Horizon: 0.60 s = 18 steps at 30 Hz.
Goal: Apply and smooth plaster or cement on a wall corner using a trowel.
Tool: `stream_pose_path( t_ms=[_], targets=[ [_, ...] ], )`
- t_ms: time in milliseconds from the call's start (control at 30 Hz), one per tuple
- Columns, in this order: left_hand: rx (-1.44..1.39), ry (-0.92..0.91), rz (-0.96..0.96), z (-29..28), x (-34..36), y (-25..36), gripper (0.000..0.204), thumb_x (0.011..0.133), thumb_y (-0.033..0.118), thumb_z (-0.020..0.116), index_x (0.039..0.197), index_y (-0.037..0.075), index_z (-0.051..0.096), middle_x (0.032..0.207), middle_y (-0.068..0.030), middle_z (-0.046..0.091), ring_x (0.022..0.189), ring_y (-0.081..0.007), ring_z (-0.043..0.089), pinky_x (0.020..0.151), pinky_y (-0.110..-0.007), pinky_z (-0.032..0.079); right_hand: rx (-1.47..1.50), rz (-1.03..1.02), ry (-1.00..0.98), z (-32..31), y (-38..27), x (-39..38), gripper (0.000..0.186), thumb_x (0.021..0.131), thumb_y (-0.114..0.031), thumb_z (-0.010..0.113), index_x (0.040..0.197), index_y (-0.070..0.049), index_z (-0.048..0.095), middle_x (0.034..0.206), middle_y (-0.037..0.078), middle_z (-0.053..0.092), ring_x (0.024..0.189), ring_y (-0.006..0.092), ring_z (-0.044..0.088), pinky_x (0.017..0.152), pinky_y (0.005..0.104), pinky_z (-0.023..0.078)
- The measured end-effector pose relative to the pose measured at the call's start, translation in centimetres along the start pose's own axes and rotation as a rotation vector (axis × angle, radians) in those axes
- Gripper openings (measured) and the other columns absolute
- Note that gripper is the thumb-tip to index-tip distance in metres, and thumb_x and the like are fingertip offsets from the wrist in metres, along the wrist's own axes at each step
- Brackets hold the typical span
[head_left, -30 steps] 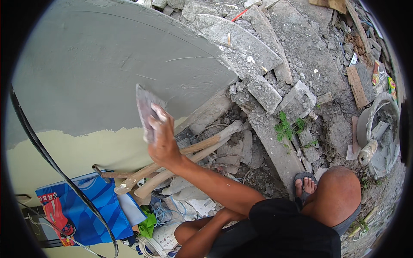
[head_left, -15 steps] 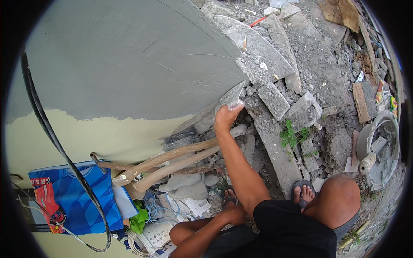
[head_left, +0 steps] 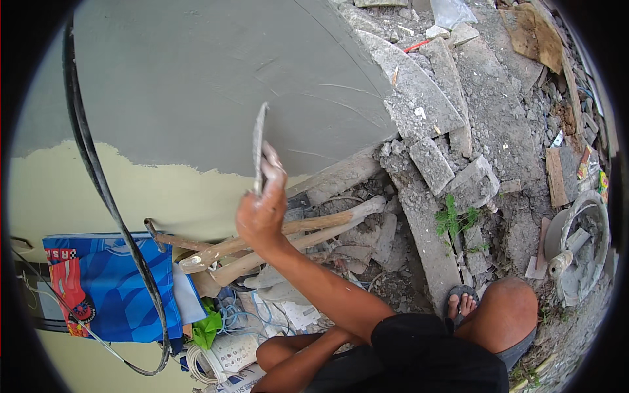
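Right hand (head_left: 261, 213) raised before the wall, fingers clamped on the handle of a flat steel trowel (head_left: 259, 145). Trowel seen edge-on, long axis near vertical, blade rising above the knuckles, close to the lower margin of the wet grey render (head_left: 216, 85); contact with the wall not discernible. Render up and to the left of that hand; unrendered cream wall (head_left: 65, 196) below its ragged edge. Left hand hidden behind the left forearm (head_left: 295, 363) and the dark shorts at the lower edge: open or closed, cannot tell; well apart from the right hand, which is the nearer to the wall. Black cable (head_left: 98, 190) hanging down the wall well to the left of the trowel. Below the right hand, wooden tool handles (head_left: 275, 245) leaning among broken concrete slabs (head_left: 432, 164), over a blue printed bag (head_left: 111, 288), tangled wires and a white keypad device (head_left: 229, 354). At far right, mortar bucket (head_left: 580, 249) with a tool inside, well away from both hands. Sandalled foot (head_left: 462, 302) on rubble beside the bent knee (head_left: 504, 308).
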<state>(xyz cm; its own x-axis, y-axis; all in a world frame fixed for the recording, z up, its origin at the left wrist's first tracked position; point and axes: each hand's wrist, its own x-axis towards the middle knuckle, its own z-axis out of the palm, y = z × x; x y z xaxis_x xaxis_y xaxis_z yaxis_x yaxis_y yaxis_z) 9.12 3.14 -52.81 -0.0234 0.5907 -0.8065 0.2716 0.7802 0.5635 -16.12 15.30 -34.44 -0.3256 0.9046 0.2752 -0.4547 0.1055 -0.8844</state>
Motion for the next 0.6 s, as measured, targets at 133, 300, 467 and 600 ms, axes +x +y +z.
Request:
stream_pose_path(
  t_ms=[133, 300, 467, 600],
  targets=[
    [-0.043, 0.051, 0.003, 0.2, -3.5, -2.7, 0.045, 0.085, 0.024, 0.068, 0.126, 0.008, 0.058, 0.132, -0.0102, 0.056, 0.127, -0.0247, 0.046, 0.108, -0.036, 0.032, 0.069, 0.33, 0.043, -3.3, 3.4, -0.5, 0.057, 0.074, 0.016, 0.045, 0.127, 0.006, 0.027, 0.131, 0.029, 0.034, 0.121, 0.0355, 0.044, 0.097, 0.0424, 0.042],
    [0.067, 0.063, 0.086, 1.2, -2.0, -3.9, 0.051, 0.083, 0.026, 0.068, 0.129, 0.01, 0.056, 0.137, -0.0094, 0.052, 0.131, -0.026, 0.041, 0.11, -0.036, 0.028, -0.198, 0.166, 0.265, 2.9, 9.2, 2.0, 0.056, 0.076, 0.012, 0.051, 0.127, 0.008, 0.029, 0.134, 0.033, 0.029, 0.12, 0.0502, 0.037, 0.102, 0.0526, 0.035],
    [-0.117, -0.005, 0.007, -1.4, -2.4, 0.5, 0.053, 0.082, 0.03, 0.068, 0.13, 0.011, 0.055, 0.139, -0.0102, 0.049, 0.133, -0.0274, 0.039, 0.111, -0.034, 0.027, -0.158, -0.174, -0.122, 1.6, 9.7, -6.0, 0.048, 0.08, 0.002, 0.06, 0.122, 0.006, 0.038, 0.13, 0.029, 0.036, 0.12, 0.0477, 0.036, 0.101, 0.0577, 0.031],
    [-0.185, -0.178, -0.289, -5.8, -5.2, 6.6, 0.052, 0.082, 0.031, 0.068, 0.129, 0.01, 0.056, 0.139, -0.0111, 0.05, 0.132, -0.0278, 0.04, 0.11, -0.034, 0.029, 0.013, 0.353, -0.03, -3.6, 7.0, -7.2, 0.046, 0.074, 0.009, 0.047, 0.119, 0.002, 0.037, 0.121, 0.024, 0.042, 0.116, 0.0339, 0.044, 0.101, 0.0494, 0.035]
  ],
)
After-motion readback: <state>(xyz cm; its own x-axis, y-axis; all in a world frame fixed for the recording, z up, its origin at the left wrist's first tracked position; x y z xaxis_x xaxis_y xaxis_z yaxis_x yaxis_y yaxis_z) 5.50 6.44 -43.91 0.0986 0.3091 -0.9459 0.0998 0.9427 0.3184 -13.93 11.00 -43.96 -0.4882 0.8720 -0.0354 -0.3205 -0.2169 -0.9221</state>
